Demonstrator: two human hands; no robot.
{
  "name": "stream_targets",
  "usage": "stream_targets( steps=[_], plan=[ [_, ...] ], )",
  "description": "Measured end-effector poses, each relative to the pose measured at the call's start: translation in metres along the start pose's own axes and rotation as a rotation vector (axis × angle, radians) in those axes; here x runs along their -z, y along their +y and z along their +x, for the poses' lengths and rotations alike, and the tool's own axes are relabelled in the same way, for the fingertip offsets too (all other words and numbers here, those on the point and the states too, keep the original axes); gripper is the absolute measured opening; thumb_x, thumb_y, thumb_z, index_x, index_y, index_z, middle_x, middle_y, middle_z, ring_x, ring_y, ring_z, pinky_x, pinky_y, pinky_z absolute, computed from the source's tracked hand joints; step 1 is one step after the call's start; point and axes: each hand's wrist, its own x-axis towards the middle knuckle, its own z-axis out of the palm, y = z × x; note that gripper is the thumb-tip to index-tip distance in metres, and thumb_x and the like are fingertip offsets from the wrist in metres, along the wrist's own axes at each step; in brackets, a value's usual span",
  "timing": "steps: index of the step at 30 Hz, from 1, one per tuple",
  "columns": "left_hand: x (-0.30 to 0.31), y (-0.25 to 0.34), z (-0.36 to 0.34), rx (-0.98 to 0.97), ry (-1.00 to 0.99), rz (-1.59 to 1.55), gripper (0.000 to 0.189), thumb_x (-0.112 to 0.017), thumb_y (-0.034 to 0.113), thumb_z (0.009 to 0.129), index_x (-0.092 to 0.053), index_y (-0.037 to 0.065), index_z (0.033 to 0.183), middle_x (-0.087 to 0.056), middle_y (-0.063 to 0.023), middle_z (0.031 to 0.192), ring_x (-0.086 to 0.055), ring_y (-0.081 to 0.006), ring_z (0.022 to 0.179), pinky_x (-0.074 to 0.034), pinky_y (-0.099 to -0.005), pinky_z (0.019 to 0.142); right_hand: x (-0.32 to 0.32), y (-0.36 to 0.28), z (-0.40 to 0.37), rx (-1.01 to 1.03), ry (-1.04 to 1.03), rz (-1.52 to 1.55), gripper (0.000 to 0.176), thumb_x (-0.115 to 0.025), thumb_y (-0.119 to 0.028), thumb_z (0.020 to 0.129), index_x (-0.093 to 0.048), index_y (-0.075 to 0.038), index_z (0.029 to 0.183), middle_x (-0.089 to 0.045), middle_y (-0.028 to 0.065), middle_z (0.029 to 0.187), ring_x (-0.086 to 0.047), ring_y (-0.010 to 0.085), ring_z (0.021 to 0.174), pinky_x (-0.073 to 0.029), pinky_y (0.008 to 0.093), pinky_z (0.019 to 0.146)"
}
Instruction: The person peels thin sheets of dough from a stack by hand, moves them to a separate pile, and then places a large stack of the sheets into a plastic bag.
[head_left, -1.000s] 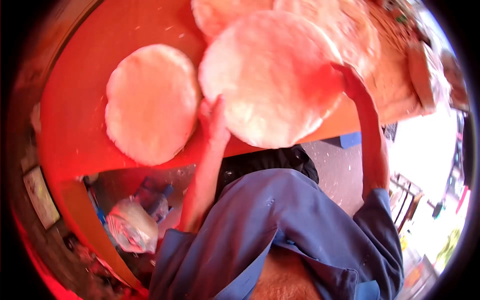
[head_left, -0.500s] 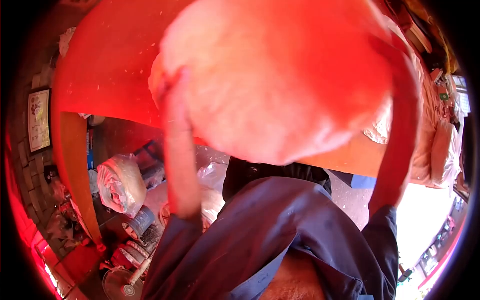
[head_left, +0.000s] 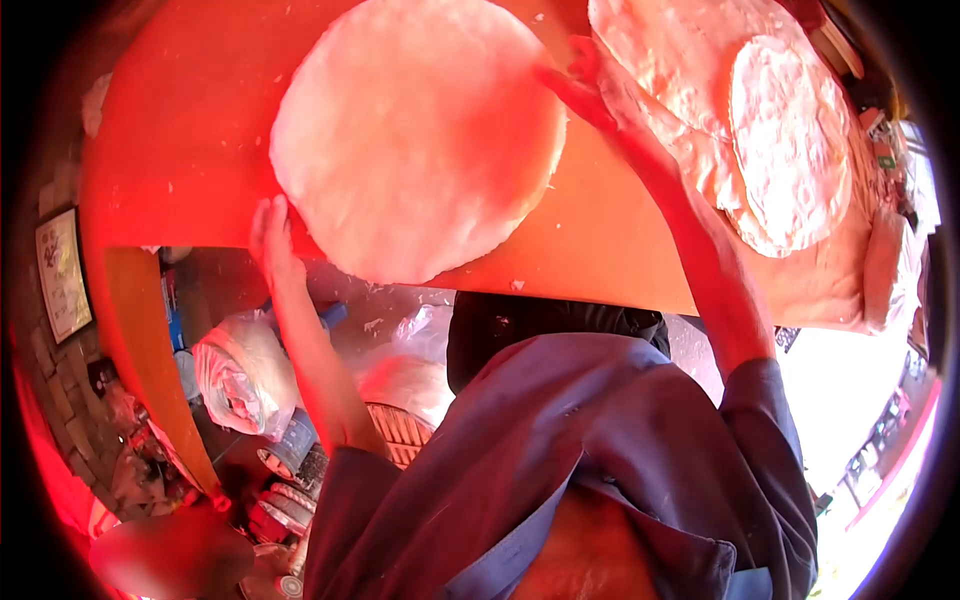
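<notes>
A large, round, pale sheet (head_left: 420, 150) that looks like a flatbread or rolled dough lies flat on the red-orange table (head_left: 190, 150). My left hand (head_left: 275, 240) is at its lower left rim, fingers stretched out by the table's front edge. At the sheet's upper right side, my right hand (head_left: 605, 95) has its fingers apart, with a fingertip pointing at the rim. Neither hand grips anything. To the right of my right hand lie more thin, wrinkled sheets (head_left: 660, 60), with a smaller oval one (head_left: 790, 150) on top.
Below the table on the left are a plastic-wrapped bundle (head_left: 240, 370), a bucket (head_left: 292, 440) and a woven basket (head_left: 400, 430). A table leg (head_left: 150, 350) stands beside them. A framed paper (head_left: 63, 275) is at the far left. A wrapped roll (head_left: 888, 270) lies at the right edge.
The round sheet, held up by both hands before, now lies flat on the table. My hands have let go and moved outward; the sheets on the right have come into view.
</notes>
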Motion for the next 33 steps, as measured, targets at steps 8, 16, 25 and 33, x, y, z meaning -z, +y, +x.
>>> stream_targets(
  steps=[8, 16, 25, 33],
  plan=[
    [-0.009, -0.052, 0.002, -0.129, -0.181, 0.235, 0.024, -0.062, 0.014, 0.089, -0.061, 0.000, 0.108, -0.061, -0.0039, 0.098, -0.054, -0.0147, 0.088, -0.046, -0.0306, 0.080, -0.051, 0.032, -0.016, 0.485, 0.156, -0.343, 0.076, -0.075, -0.029, 0.072, -0.042, 0.000, 0.133, -0.056, 0.0186, 0.116, -0.052, 0.0385, 0.104, -0.045, 0.0446, 0.088],
    [0.001, -0.018, -0.003, -0.184, -0.378, 0.212, 0.044, -0.063, 0.008, 0.089, -0.051, -0.005, 0.128, -0.060, -0.0112, 0.117, -0.056, -0.0199, 0.105, -0.047, -0.0314, 0.089, 0.156, -0.062, -0.128, 0.445, 0.296, -0.944, 0.068, -0.080, -0.026, 0.068, -0.053, -0.005, 0.127, -0.061, 0.0164, 0.115, -0.057, 0.0348, 0.106, -0.048, 0.0396, 0.089],
    [-0.118, 0.076, -0.123, -0.642, -0.212, 0.295, 0.034, -0.061, 0.005, 0.091, -0.053, -0.007, 0.122, -0.062, -0.0138, 0.109, -0.061, -0.0203, 0.098, -0.050, -0.0296, 0.089, 0.276, -0.028, -0.192, 0.424, 0.423, -1.249, 0.045, -0.066, -0.006, 0.065, -0.059, -0.003, 0.110, -0.063, 0.0137, 0.096, -0.060, 0.0330, 0.093, -0.051, 0.0411, 0.074],
    [-0.246, 0.034, -0.273, 0.073, -0.986, -0.109, 0.027, -0.056, 0.006, 0.093, -0.052, -0.002, 0.119, -0.066, -0.0133, 0.098, -0.065, -0.0200, 0.088, -0.053, -0.0314, 0.080, 0.353, -0.148, -0.167, 0.312, 0.595, -1.494, 0.015, -0.061, -0.013, 0.076, -0.070, -0.015, 0.087, -0.065, 0.0060, 0.072, -0.064, 0.0261, 0.065, -0.051, 0.0357, 0.057]
  ],
)
